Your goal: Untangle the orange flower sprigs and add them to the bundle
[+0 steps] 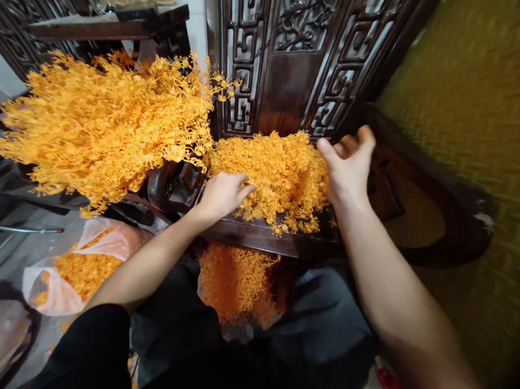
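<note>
A frizzy orange heap (274, 172) lies on the dark wooden seat (283, 243) before a glossy carved back (288, 82); left grip (225, 196) curls at it, hold unclear from here; right grip (352, 172) spread, empty.

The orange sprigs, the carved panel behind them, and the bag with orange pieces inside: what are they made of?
Sprigs: probably moulded plastic with a soft sheen, given the bright, even colour.
Carved panel: looks like dark, polished wood, with highlights along its carving.
Bag: likely thin, glossy plastic film, being crumpled and see-through.
</note>
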Tool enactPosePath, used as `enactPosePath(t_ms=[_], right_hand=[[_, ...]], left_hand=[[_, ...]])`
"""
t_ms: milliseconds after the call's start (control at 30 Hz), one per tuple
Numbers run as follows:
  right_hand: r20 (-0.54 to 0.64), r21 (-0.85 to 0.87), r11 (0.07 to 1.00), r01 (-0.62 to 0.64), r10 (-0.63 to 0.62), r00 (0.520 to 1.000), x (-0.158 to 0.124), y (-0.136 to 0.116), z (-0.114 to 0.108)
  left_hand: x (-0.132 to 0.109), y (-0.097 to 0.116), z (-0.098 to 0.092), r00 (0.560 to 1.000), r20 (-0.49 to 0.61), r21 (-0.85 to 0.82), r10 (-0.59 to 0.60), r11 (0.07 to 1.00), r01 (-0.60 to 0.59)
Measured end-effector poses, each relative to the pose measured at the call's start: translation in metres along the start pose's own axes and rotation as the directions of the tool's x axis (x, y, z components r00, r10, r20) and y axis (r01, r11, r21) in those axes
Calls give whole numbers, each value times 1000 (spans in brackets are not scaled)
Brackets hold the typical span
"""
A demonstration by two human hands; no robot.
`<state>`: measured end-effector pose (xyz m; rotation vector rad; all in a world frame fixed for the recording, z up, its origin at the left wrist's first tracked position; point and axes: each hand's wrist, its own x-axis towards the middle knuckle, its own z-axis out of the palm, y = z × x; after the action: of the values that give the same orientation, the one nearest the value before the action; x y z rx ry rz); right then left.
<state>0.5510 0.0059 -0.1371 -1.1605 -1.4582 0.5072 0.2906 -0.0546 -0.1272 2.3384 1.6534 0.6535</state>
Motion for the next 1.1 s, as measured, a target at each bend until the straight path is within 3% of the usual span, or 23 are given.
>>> enactPosePath(t_ms=[33,67,133,200,233,333,433,467,500,600,667,700,800,867,1000,1100], right_hand=[[-73,-26,997,78,-79,994,-6,-12,-3],[-63,-7,990,140,-140,988,-15,-24,-2],[249,109,981,163,-186,951,-35,-45,9],[568,207,976,72,-179,803,-53,-52,28],[653,232,973,9,-163,739,-59,-50,37],[808,237,953,-191,-85,584,-68,-38,52],[950,127,923,-363,-8,312,-66,-36,46],[967,93,916,-391,11,256,-65,-39,41],[972,70,914,-401,27,232,-63,-43,36],[972,58,943,-328,22,235,-65,-52,26],[962,69,970,-232,-3,273,-71,-51,27],[948,79,978,-194,-13,318,-75,-49,30],[858,151,975,-165,-46,512,-87,-37,40],[803,214,963,-167,-76,592,-88,-31,42],[789,202,971,-129,-83,608,-77,-44,27],[727,204,975,-84,-94,680,-76,-68,20]], left_hand=[[-2,0,-3,998,33,46,46,998,-48],[-4,0,-4,993,70,78,99,991,-105],[-7,5,-6,971,128,103,204,971,-217],[-9,11,-8,950,155,100,270,953,-287],[-10,13,-9,941,165,93,295,945,-312],[-12,15,-16,909,206,30,362,926,-376],[-17,12,-26,897,250,-88,364,931,-353],[-18,11,-29,896,267,-130,354,935,-330],[-20,11,-32,892,285,-172,350,934,-312],[-23,9,-38,860,326,-291,392,907,-303],[-24,7,-41,852,332,-343,405,893,-291],[-23,7,-41,856,330,-350,399,893,-282],[-22,6,-38,870,312,-307,381,907,-287],[-22,5,-33,875,302,-252,378,917,-309],[-25,6,-20,898,307,-153,316,947,-281],[-25,11,-14,936,287,-131,205,976,-174]])
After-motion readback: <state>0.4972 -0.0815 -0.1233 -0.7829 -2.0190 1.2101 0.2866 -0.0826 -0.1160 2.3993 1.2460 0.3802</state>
